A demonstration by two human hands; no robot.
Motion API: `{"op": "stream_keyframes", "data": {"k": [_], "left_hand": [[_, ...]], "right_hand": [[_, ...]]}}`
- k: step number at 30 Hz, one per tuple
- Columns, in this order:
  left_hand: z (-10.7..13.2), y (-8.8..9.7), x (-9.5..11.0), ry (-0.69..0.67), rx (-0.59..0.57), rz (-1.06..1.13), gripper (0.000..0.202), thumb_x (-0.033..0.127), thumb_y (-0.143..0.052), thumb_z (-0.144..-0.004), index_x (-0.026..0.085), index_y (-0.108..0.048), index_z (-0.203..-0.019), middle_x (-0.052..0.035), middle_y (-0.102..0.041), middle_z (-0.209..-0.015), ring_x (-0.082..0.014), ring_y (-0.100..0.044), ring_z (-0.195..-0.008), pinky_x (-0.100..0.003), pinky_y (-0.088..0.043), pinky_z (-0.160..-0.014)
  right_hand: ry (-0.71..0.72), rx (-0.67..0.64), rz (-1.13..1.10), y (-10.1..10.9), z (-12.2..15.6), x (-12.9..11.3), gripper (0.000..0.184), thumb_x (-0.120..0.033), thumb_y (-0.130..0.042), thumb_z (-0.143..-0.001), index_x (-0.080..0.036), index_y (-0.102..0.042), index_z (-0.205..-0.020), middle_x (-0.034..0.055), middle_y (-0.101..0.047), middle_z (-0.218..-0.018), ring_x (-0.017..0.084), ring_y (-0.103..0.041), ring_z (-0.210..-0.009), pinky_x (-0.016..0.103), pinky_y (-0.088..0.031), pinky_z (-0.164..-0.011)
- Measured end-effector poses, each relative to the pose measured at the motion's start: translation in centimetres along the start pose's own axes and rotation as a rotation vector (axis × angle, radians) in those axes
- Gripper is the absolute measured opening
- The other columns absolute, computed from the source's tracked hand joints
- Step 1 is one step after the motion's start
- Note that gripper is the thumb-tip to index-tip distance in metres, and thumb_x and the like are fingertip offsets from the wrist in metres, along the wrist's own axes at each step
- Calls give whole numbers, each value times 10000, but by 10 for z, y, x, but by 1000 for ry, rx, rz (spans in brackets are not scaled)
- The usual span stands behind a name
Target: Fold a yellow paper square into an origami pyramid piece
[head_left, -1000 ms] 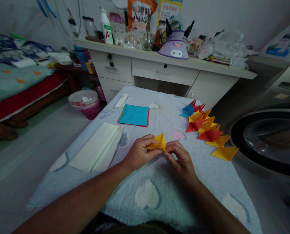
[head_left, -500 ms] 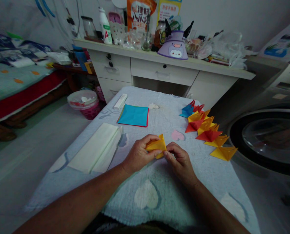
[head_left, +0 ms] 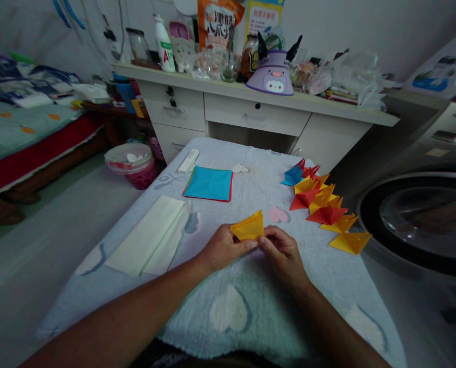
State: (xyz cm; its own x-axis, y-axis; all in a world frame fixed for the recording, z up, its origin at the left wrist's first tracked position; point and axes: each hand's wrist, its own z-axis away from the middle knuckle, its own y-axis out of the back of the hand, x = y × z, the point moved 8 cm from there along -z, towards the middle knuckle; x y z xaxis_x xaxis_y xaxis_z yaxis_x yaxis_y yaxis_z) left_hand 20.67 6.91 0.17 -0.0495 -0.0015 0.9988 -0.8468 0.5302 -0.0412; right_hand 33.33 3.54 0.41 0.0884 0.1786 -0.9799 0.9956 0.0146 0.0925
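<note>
A folded yellow paper piece [head_left: 248,227] is pinched between both hands above the pale blue towel [head_left: 251,301] that covers the table. My left hand [head_left: 222,249] grips its left lower edge with closed fingers. My right hand [head_left: 283,253] pinches its right lower corner. A row of several folded paper pieces [head_left: 323,204] in blue, red and yellow runs along the towel's right side. A flat stack of coloured paper squares [head_left: 208,183], blue on top, lies further back at the centre left.
A folded white cloth [head_left: 151,240] lies at the left of the towel, a small white stick-like object [head_left: 188,161] beyond it. A cluttered white desk [head_left: 251,102] stands behind, a washing machine door [head_left: 419,220] at the right, a bin [head_left: 130,161] and a bed [head_left: 21,133] at the left.
The yellow piece has been turned and opened flatter between the fingers. Both hands have shifted slightly toward me, and the view has tilted a little.
</note>
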Motion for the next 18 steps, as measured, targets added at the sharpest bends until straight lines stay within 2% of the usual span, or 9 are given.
{"op": "stream_keyframes", "data": {"k": [8,14,18], "left_hand": [[3,-12,-7,42,-131,-62,217,224,-649,-765,137,-707,-954,-30,-723,-862,-171,-655,-765,-278,-512,-708],[1,-12,-10,41,-109,-48,249,276,-672,-769,135,-713,-971,-48,-727,-908,-191,-657,-815,-297,-511,-743],[1,-15,-15,53,-170,-73,266,284,-658,-786,128,-708,-995,-49,-712,-902,-184,-639,-808,-292,-498,-745]], "right_hand": [[-42,-67,-88,-5,0,0,177,-393,-643,-863,-217,-634,-872,10,-627,-806,162,-589,-746,307,-506,-741],[-61,-57,-151,-6,-2,2,166,-387,-669,-842,-223,-648,-857,9,-650,-814,160,-600,-734,301,-508,-713],[-96,-87,-165,-9,-2,6,215,-390,-703,-814,-212,-671,-931,15,-656,-810,166,-603,-747,303,-503,-716]]}}
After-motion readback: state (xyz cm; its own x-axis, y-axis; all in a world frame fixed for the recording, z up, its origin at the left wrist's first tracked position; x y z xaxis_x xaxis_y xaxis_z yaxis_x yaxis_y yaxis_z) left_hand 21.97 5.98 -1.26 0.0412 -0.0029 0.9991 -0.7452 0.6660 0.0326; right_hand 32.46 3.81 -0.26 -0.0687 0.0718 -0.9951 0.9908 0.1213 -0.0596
